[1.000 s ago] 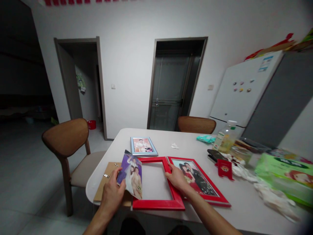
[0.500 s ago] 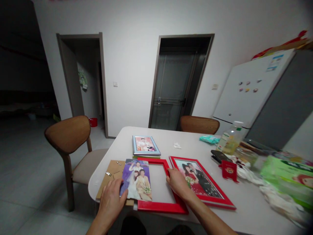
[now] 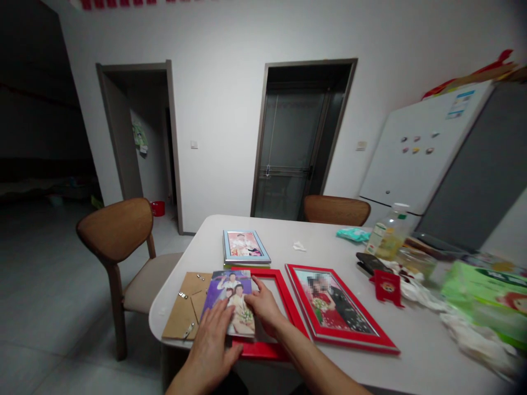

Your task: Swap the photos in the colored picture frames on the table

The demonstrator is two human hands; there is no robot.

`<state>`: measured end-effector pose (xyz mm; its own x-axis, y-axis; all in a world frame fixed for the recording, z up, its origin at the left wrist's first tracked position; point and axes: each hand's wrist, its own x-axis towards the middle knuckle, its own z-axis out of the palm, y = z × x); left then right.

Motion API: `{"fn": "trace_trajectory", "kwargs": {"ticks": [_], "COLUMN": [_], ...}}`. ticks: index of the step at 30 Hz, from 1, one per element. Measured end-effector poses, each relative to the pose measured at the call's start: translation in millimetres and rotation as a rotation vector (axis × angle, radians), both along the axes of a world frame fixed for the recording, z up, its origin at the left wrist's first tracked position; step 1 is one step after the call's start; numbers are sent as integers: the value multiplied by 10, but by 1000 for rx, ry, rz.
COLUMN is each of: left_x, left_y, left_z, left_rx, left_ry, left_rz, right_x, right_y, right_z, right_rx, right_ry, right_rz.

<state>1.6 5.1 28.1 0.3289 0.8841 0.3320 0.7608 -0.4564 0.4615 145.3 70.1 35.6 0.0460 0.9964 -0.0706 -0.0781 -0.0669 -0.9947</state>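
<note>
A wedding photo (image 3: 216, 284) with a purple background lies over the left side of an unfilled red picture frame (image 3: 297, 314) and part of a brown backing board (image 3: 177, 321) with metal clips. My left hand (image 3: 212, 336) rests on the photo's lower left, fingers stretched over its face and thumb apart by the frame's bottom bar. At the photo's right edge, my right hand (image 3: 265, 308) pinches it, thumb on top; the fingers beneath are partly hidden. To the right lies a second red frame (image 3: 356, 341) holding a couple's picture.
A light blue framed picture (image 3: 246, 248) lies farther back on the white table (image 3: 284, 230). On the right are a bottle (image 3: 387, 236), a dark wallet-like item (image 3: 368, 262), a red card (image 3: 387, 286), crumpled tissues and a green pack (image 3: 486, 293). Wooden chairs (image 3: 117, 230) stand around.
My right hand has left the red frame's right bar and moved left onto the photo's right edge. My left hand has slid right, farther over the photo.
</note>
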Motion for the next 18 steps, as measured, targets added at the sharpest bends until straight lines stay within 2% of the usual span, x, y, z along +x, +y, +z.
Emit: {"fn": "trace_trajectory", "kwargs": {"ticks": [2,4,6,8,11,14,16,18], "left_x": [66,109,138,172,281,460,565,611], "left_y": [47,113,165,185,168,142,140,155], "left_z": [0,52,158,282,390,346,274,215], "left_rx": [47,123,183,187,56,-161,-269,-310], "left_ry": [-33,-117,-266,-467,-840,-1181,-1293,-1315], "left_rz": [-1,3,2,31,130,140,87,43], "right_x": [-73,-113,-118,-83,31,159,244,349], "right_y": [-32,-77,-116,-139,-149,-152,-150,-137], "right_z": [159,359,539,627,529,282,164,134], "right_rx": [50,132,201,230,139,-52,-76,-33], "right_ry": [133,174,186,178,54,64,174,205], "right_rz": [-5,-19,-22,-24,-127,-135,-81,-91]}}
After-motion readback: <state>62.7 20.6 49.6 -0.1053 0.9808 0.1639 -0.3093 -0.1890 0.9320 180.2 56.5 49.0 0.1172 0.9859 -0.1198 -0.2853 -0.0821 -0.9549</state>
